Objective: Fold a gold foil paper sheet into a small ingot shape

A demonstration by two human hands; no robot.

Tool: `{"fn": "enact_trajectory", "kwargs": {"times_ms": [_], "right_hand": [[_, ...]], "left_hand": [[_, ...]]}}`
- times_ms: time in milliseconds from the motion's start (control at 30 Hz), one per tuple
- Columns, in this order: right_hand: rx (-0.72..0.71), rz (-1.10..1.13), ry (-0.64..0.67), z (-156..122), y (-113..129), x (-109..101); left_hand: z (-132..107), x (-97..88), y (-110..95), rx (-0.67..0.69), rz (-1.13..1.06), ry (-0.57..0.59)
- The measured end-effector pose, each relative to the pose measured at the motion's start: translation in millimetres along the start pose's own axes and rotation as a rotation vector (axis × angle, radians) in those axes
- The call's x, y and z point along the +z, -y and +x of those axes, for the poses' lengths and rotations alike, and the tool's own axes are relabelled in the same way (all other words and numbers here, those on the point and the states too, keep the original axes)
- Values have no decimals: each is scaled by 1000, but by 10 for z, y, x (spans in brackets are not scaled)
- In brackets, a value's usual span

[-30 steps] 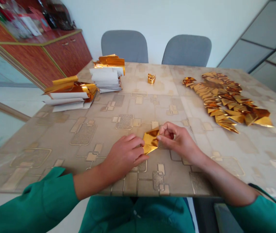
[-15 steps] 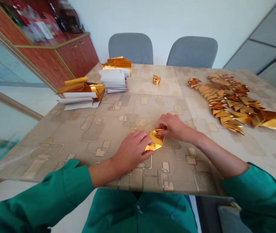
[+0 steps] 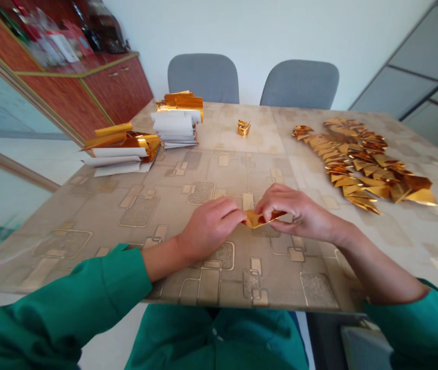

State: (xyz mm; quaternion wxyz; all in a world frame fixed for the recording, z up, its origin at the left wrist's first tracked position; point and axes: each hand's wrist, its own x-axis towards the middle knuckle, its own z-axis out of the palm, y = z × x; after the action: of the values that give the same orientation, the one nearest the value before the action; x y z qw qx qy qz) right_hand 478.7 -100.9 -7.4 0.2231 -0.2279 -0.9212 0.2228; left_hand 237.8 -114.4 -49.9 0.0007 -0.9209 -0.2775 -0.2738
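Pinching seemingly folded gold paper (image 3: 259, 219): left hand (image 3: 211, 226), right hand (image 3: 299, 213), over patterned table (image 3: 134, 210).

Patterned beige worktop (image 3: 88, 216), pretty busy. On the right side there's a big spread of folded gold triangles (image 3: 361, 159), overlapping in rows. One little folded gold piece (image 3: 243, 127) sits by itself near the far edge. On the left are two messy stacks of white-backed sheets, one (image 3: 120, 154) near the corner and one (image 3: 176, 128) further back, both with gold foil on top. Two grey chairs (image 3: 203, 77) (image 3: 299, 82) stand behind, and a reddish wooden cabinet (image 3: 99, 97) is off to the left with clutter on it.
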Motion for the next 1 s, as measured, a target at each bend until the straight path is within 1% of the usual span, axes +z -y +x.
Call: {"fn": "enact_trajectory", "kwargs": {"times_ms": [33, 100, 167, 233, 367, 500, 600, 733, 900, 933, 1000], "right_hand": [[6, -16, 21, -35, -22, 26], [21, -42, 66, -103, -81, 105], [40, -63, 104, -160, -137, 187], [58, -68, 134, -194, -170, 238], [89, -25, 176, -200, -175, 219], [95, 74, 216, -178, -171, 152], [148, 123, 187, -160, -185, 148], [217, 137, 88, -115, -224, 201], [285, 45, 20, -57, -267, 287], [308, 25, 8, -53, -271, 302], [353, -6, -12, -50, -273, 330]], "left_hand": [[13, 9, 2, 50, 67, 2], [8, 37, 0, 121, 152, 45], [-35, 64, -4, 153, 168, 114], [-102, 79, -7, 171, 135, 171], [-235, 83, -5, 202, 34, 185], [-268, 84, -6, 198, -4, 196], [-238, 71, -3, 175, -39, 185], [-208, 42, 15, 86, -140, 145], [-232, 28, 15, -81, -232, 216], [-239, 28, 11, -87, -225, 222], [-248, 30, 4, -51, -190, 233]]}}
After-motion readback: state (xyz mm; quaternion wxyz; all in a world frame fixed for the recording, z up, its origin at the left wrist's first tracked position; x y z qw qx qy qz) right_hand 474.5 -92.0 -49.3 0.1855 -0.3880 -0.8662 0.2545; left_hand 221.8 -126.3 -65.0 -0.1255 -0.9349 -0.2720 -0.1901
